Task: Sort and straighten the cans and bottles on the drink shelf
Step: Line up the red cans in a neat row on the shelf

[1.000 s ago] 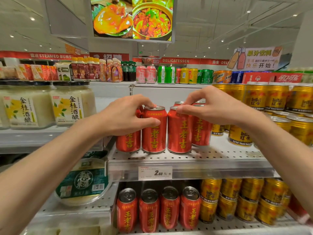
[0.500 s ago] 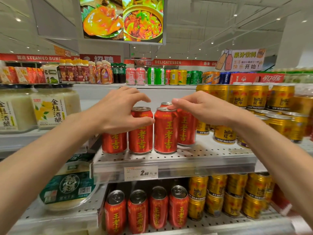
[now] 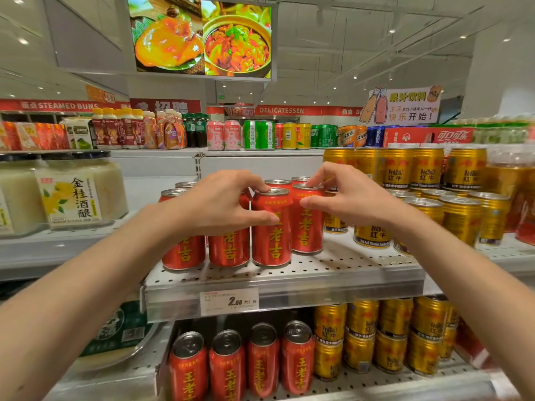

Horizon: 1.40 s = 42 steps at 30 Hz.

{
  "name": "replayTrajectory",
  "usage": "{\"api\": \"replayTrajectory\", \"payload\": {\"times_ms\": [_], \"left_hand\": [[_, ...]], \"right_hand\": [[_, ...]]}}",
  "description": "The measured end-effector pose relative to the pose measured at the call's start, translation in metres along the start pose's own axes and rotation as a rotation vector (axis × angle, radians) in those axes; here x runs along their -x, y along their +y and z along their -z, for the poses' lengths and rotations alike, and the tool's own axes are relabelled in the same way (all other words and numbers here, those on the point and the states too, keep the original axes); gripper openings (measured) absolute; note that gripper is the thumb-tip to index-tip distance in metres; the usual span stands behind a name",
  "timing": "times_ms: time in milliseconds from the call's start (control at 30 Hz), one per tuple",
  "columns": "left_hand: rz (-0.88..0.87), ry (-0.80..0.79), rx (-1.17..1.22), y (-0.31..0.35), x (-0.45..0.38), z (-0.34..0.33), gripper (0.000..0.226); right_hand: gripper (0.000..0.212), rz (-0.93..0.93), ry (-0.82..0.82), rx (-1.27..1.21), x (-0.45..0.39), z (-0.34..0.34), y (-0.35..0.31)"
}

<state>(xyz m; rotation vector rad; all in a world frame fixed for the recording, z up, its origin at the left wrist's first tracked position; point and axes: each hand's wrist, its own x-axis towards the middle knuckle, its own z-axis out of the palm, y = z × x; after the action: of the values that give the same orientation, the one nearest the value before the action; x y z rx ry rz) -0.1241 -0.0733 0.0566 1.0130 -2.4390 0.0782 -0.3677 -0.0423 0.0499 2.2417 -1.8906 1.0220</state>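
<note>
Red herbal-tea cans stand in a front row on the perforated metal shelf [image 3: 347,273], with more red cans behind. My left hand [image 3: 220,204] grips the third red can from the left [image 3: 272,244], thumb across its front and fingers on its rim. It hides the top of the second can [image 3: 228,250]. My right hand [image 3: 350,198] pinches the top of the fourth red can [image 3: 307,233], which stands slightly further back than the row. The leftmost can [image 3: 183,253] is untouched.
Gold Red Bull cans [image 3: 463,218] crowd the shelf right of the red ones. Glass jars [image 3: 72,195] stand on the left shelf. The lower shelf holds red cans [image 3: 228,366] and stacked gold cans [image 3: 390,337]. A price tag [image 3: 228,301] hangs on the shelf edge.
Both hands have shifted one can to the right: the left from the second red can to the third, the right from the third to the fourth. My view has moved closer.
</note>
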Motion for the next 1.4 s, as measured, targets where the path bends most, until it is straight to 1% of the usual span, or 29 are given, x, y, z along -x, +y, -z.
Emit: {"api": "replayTrajectory", "payload": {"times_ms": [133, 267, 433, 600, 700, 800, 867, 1000, 1067, 1167, 1300, 1400], "left_hand": [[-0.005, 0.012, 0.017, -0.002, 0.001, -0.002, 0.068], [-0.018, 0.025, 0.016, -0.002, 0.0, -0.004, 0.067], [-0.025, 0.017, 0.014, -0.003, 0.001, -0.005, 0.07], [-0.043, -0.015, -0.091, -0.002, 0.006, -0.002, 0.072], [-0.045, -0.042, -0.131, -0.002, 0.013, 0.002, 0.072], [-0.025, 0.025, -0.102, -0.007, 0.022, 0.016, 0.064], [0.006, 0.077, -0.087, -0.018, 0.027, 0.03, 0.055], [0.165, 0.119, -0.037, -0.051, 0.028, 0.058, 0.043], [0.253, 0.08, -0.021, -0.064, 0.023, 0.064, 0.041], [0.324, 0.012, 0.009, -0.076, 0.011, 0.064, 0.041], [0.387, -0.085, 0.07, -0.082, -0.01, 0.053, 0.041], [0.438, -0.101, 0.154, -0.086, -0.016, 0.047, 0.037]], "right_hand": [[0.033, 0.032, -0.105, -0.091, 0.005, 0.015, 0.003], [0.032, 0.077, -0.151, -0.083, 0.012, 0.021, 0.002], [0.035, 0.097, -0.11, -0.069, 0.017, 0.015, 0.005], [0.031, 0.091, -0.101, -0.012, 0.015, 0.018, -0.004], [0.03, 0.11, -0.016, 0.013, 0.011, 0.014, -0.013], [0.03, 0.169, 0.054, 0.01, 0.006, 0.007, -0.028], [0.031, 0.222, 0.055, 0.022, 0.001, 0.0, -0.04], [0.038, 0.28, -0.007, 0.064, -0.008, -0.018, -0.055], [0.044, 0.276, -0.009, 0.047, -0.01, -0.023, -0.054], [0.051, 0.266, -0.022, 0.017, -0.012, -0.022, -0.051], [0.042, 0.265, -0.031, 0.004, -0.013, -0.022, -0.049], [0.039, 0.27, -0.017, -0.012, -0.013, -0.024, -0.048]]}}
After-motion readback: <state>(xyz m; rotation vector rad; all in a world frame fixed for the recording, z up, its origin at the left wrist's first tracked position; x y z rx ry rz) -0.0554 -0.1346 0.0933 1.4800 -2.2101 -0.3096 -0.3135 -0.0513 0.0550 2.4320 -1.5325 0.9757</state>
